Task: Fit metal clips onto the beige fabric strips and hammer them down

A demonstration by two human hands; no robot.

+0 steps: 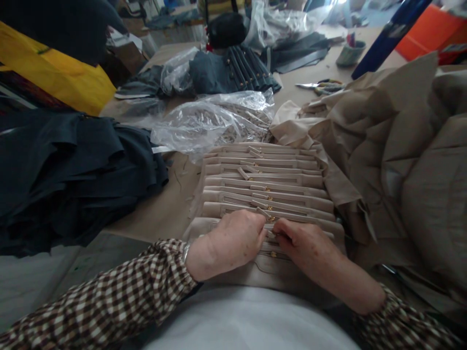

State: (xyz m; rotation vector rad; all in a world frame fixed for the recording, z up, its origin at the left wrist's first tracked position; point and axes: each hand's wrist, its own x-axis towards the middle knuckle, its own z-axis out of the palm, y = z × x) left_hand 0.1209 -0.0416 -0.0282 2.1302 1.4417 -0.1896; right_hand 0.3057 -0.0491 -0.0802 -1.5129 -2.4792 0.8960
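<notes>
— What's that in the lower centre of the frame?

— A tiny pull tab point(270, 235), on a near row of the beige zippered pieces point(277, 182). The stack runs up the middle of the frame, over the tabletop point(156, 204).

— And who's gripping it?

— The right hand point(310, 243), as far as I see, thumb and forefinger pinched on it. The left hand point(233, 238) curls in from the other side, knuckles up; its fingertips are hidden, so I can't tell whether it has hold of anything.

— Fiddly. How would you go about it?

— I'd pinch close in, steady the piece just beside it, and work gently without twisting. A sideways tug could pucker it.

— Does that gold slider point(273, 254) just below belong to the same zip?

— Can't tell. I'd mind the loose thread point(260, 267) near it, though; it looks easy to catch.
</notes>
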